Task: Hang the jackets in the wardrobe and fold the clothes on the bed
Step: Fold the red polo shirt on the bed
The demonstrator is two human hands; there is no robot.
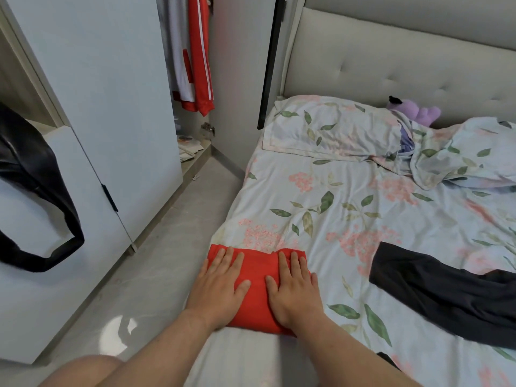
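Head view: left hand (220, 286) and right hand (296, 291) lie flat, fingers (229, 258) slightly spread, pressing the folded red garment (258, 263) beneath them at the bed (321, 185) edge. A black garment (446, 291) lies right of the fingers, apart; a red jacket (199, 51) hangs beyond them.

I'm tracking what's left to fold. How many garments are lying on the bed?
2. The red garment, folded, at the bed's near edge under the left hand and right hand; the black garment spread to its right. A dark scrap at the bottom may be a third.
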